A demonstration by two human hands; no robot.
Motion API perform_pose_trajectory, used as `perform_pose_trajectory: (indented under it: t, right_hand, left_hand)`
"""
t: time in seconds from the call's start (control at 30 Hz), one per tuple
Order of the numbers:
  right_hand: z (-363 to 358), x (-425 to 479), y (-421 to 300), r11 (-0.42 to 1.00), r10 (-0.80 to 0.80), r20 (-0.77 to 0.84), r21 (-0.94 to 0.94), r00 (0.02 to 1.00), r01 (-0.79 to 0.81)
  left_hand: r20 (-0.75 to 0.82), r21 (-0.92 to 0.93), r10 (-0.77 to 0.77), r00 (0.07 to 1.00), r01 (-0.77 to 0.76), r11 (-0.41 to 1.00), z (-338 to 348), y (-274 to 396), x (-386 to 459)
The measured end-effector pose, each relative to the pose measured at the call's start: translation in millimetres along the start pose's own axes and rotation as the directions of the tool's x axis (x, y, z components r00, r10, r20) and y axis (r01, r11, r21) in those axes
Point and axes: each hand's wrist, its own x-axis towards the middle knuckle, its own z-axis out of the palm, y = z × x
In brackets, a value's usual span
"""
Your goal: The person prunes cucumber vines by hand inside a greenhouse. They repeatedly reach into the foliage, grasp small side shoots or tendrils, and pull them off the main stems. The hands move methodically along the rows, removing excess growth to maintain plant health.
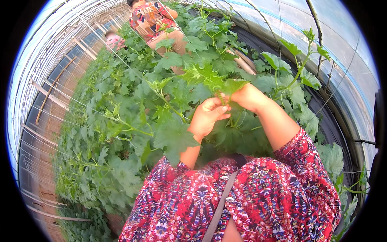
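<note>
My left hand (208,113) pinches the green stem (221,97) of a climbing vine, likely a gourd or cucumber, between thumb and fingers. Meeting it from the right, my right hand (246,96) is at the same stem; a leaf hides part of its fingers, so its exact hold is unclear. The stem's leafy tip (205,75) rises just above both hands. Beneath my left wrist spreads a broad, blurred leaf (175,139). Thin tendrils and more stems hang below the fingers.
Dense vine foliage (121,157) surrounds me. Strings (121,60) run through it. Ahead stands a person in a patterned shirt (151,21); another in pink (115,41) is farther back. Plastic greenhouse sheeting (341,39) curves along the right, above black ground film (329,121).
</note>
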Motion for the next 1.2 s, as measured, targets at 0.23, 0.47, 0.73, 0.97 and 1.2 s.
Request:
perform_pose_trajectory:
  t: [0.23,0.47,0.73,0.97,1.2]
  right_hand:
    - [-7,0,4,0.958,0.215,0.029,0.185,0.976,-0.217]
    - [11,-25,-26,0.858,-0.072,-0.197,-0.512,0.978,-0.040]
    - [12,-24,-1,0.943,-0.015,-0.328,-0.319,0.945,-0.096]
    - [11,-28,64,0.577,-0.544,-0.093,-0.764,0.834,0.291]
    - [22,-44,10,0.610,-0.500,-0.067,-0.734,0.863,0.297]
  left_hand:
    - [-0.029,-0.099,0.088,0.996,-0.090,0.991,-4,3,1]
    - [-0.032,-0.064,0.134,0.990,-0.136,0.989,-5,-14,6]
    - [-0.017,-0.090,0.194,0.981,-0.195,0.977,-2,-23,10]
    - [-0.146,-0.012,0.289,0.946,-0.293,0.956,3,-30,15]
    - [-0.221,-0.004,0.229,0.948,-0.236,0.972,6,-27,18]
